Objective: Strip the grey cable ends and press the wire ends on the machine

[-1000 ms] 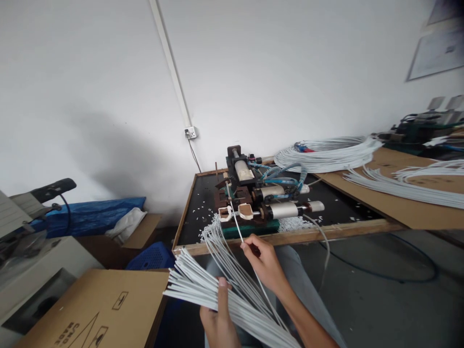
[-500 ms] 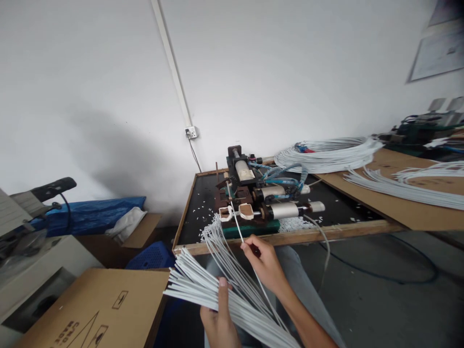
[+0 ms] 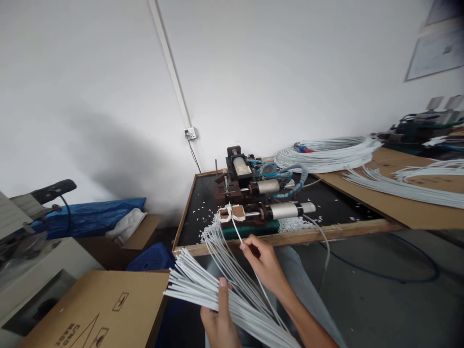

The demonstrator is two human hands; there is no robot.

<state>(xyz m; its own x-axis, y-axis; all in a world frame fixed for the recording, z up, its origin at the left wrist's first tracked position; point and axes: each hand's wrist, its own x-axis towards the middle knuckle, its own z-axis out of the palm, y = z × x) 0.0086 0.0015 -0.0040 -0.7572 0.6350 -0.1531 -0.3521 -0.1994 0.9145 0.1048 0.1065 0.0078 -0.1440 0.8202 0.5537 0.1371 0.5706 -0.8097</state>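
Observation:
My left hand (image 3: 220,316) is closed round a thick bundle of white wires (image 3: 197,282), thumb on top, with the cut ends fanned to the left. Between thumb and finger of my right hand (image 3: 261,258) is one single white wire (image 3: 237,232). That wire runs forward into a bench machine with metal cylinders (image 3: 284,210). The machine's two padded jaws (image 3: 232,213) are closed together on the wire. More white wires (image 3: 217,244) hang in a loose bunch from the table edge, beside the jaws, down behind the held bundle.
Small white cut bits (image 3: 295,224) litter the black tabletop (image 3: 203,193) with its wooden rim. Coiled white wires (image 3: 326,154) lie at the right on cardboard (image 3: 380,193). A cardboard box (image 3: 94,309) and a blue basket (image 3: 152,257) stand at the left.
The machine's padded jaws have come together on the single wire; before, they stood apart. The front cylinder's rod has moved left. Both hands stay almost where they were.

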